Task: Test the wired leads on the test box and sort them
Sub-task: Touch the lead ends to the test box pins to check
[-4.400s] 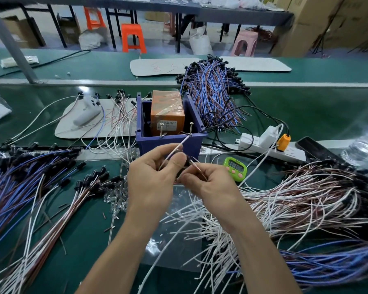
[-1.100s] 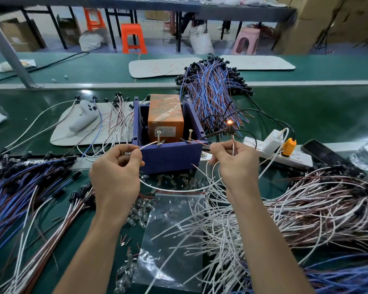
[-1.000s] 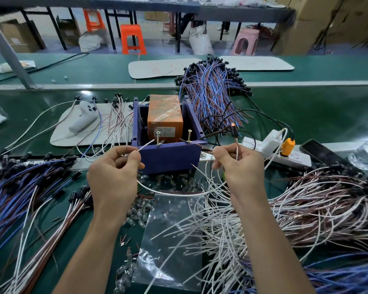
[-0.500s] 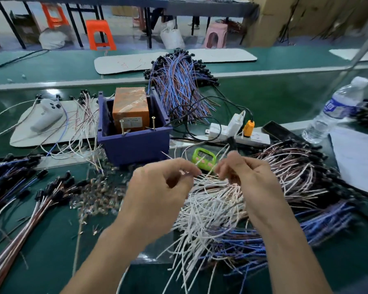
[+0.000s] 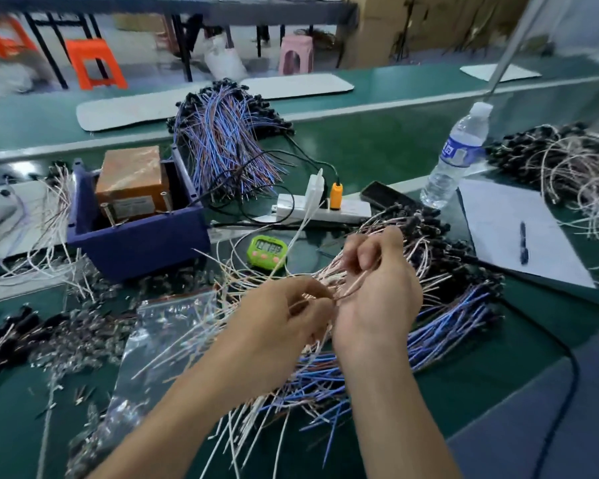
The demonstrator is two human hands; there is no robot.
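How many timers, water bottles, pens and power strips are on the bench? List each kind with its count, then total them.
Timer: 1
Water bottle: 1
Pen: 1
Power strip: 1
Total: 4

A: What is standing at the right of the frame?

B: A water bottle (image 5: 459, 157) is standing upright on the green surface (image 5: 377, 146), just beside a white sheet of paper (image 5: 498, 216). A pen (image 5: 523, 243) is lying on that sheet.

A: And in the centre?

B: A green timer (image 5: 268, 251) is sitting face up. Behind it a power strip (image 5: 322, 210) is carrying an orange plug (image 5: 336, 196) and a white charger (image 5: 316, 188), and a dark phone (image 5: 382, 197) is lying to its right.

A: Elsewhere?

B: A clear plastic bag (image 5: 166, 326) is lying at lower left. An orange stool (image 5: 96, 63) and a pink stool (image 5: 296, 55) are standing along the top.
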